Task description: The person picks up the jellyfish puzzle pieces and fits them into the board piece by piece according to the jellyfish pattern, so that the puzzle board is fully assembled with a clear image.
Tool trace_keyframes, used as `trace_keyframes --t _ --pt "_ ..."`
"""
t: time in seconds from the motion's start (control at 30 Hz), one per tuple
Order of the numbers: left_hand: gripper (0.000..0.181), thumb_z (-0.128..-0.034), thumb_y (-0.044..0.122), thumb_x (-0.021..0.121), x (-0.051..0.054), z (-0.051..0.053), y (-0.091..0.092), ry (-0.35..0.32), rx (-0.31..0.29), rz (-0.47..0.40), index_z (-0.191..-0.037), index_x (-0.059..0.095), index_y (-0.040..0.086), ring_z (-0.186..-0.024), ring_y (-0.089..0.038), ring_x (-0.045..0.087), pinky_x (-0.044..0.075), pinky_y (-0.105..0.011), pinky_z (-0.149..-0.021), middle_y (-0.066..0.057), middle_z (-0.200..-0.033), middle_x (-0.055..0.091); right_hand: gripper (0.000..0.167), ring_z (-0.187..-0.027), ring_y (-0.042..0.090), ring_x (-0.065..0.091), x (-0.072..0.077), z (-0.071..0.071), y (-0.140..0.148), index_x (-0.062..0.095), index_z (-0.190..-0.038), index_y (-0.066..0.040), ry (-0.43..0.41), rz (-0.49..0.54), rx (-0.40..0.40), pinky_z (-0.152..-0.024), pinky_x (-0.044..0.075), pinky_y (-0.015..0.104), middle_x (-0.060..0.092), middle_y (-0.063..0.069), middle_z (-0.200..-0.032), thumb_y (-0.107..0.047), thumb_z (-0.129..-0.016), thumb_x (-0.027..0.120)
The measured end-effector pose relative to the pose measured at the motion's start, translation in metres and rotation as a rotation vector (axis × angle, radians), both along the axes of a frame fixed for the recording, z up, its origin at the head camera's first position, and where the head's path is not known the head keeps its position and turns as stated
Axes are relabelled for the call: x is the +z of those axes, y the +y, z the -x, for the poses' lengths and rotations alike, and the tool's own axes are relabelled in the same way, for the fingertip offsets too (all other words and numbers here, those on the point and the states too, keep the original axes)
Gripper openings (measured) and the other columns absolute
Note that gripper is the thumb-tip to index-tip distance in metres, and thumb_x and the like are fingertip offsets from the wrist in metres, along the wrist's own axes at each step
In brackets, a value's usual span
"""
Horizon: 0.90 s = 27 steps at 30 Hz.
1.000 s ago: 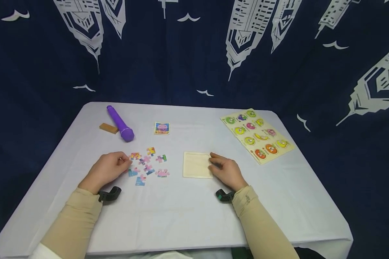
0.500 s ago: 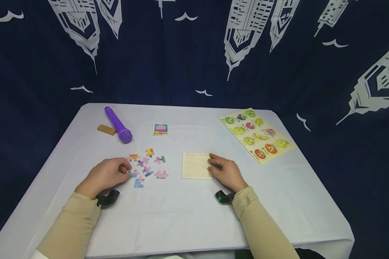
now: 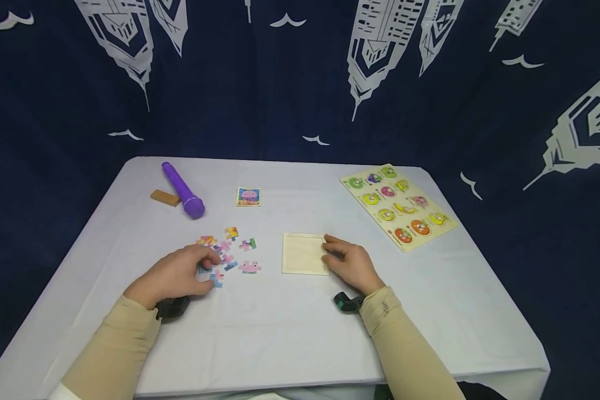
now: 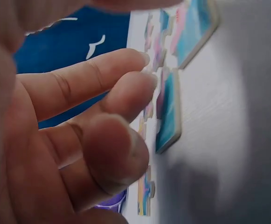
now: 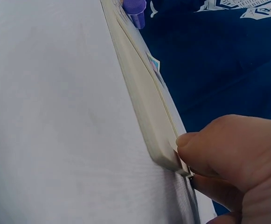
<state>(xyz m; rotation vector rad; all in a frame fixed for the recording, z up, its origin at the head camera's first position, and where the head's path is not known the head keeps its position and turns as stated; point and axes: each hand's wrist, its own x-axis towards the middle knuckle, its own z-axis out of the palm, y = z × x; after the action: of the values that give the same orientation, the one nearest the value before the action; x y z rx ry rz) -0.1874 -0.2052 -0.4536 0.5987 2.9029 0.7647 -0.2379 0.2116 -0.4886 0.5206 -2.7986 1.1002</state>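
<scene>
My left hand [image 3: 177, 275] is over the left side of a scatter of jigsaw puzzle pieces [image 3: 250, 268], thumb and fingers apart with nothing between them. It hides part of the scatter. In the left wrist view, blue-edged puzzle pieces [image 4: 170, 112] lie just past the fingertips. My right hand [image 3: 352, 265] grips the right edge of a pale wooden puzzle tray [image 3: 302, 254]. In the right wrist view, the thumb rests on the rim of that tray [image 5: 149, 102], with the fingers at its outer side. The tray lies flat, its recess bare.
A small picture card [image 3: 249, 196] lies behind the pieces. To the back left, a purple toy microphone [image 3: 184, 190] lies beside a brown block [image 3: 165, 198]. A fruit puzzle board [image 3: 399, 207] lies at the back right of the white-covered table [image 3: 260, 339].
My left hand has shifted to the right and slightly nearer the front over the pieces, its thumb and fingers spreading wider. My right hand and the tray have stayed in place.
</scene>
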Motion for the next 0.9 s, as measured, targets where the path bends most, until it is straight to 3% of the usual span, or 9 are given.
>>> trace_keyframes --t 0.13,0.47,0.9 --pt "0.039 -0.0742 0.021 0.087 -0.0001 -0.0030 0.0025 0.018 -0.018 0.017 -0.109 0.071 0.016 -0.095 -0.014 0.061 0.052 -0.039 -0.085 0.006 -0.099 0.064 0.034 -0.136 0.027 0.057 0.0006 0.0006 -0.0017 0.074 -0.123 -0.005 -0.004 0.000 0.000 -0.112 0.044 0.046 0.063 0.005 -0.143 -0.022 -0.093 0.074" --pt "0.025 -0.0798 0.020 0.084 -0.0002 -0.0032 0.0040 0.001 -0.050 0.008 -0.100 0.070 0.019 -0.082 -0.009 0.054 0.047 -0.029 -0.073 0.008 -0.091 0.062 0.032 -0.133 0.029 0.059 0.0013 -0.0001 -0.0016 0.075 -0.122 -0.006 0.024 -0.001 0.008 -0.110 0.047 0.047 0.065 0.006 -0.141 -0.019 -0.092 0.075" --pt "0.023 -0.0786 0.022 0.086 -0.0042 -0.0036 0.0026 0.030 -0.052 0.008 -0.093 0.068 0.023 -0.086 -0.011 0.055 0.049 -0.033 -0.078 0.006 -0.095 0.061 0.032 -0.133 0.027 0.059 -0.0015 -0.0017 -0.0021 0.075 -0.121 -0.006 0.021 -0.013 0.007 -0.109 0.047 0.046 0.064 0.005 -0.142 -0.018 -0.092 0.075"
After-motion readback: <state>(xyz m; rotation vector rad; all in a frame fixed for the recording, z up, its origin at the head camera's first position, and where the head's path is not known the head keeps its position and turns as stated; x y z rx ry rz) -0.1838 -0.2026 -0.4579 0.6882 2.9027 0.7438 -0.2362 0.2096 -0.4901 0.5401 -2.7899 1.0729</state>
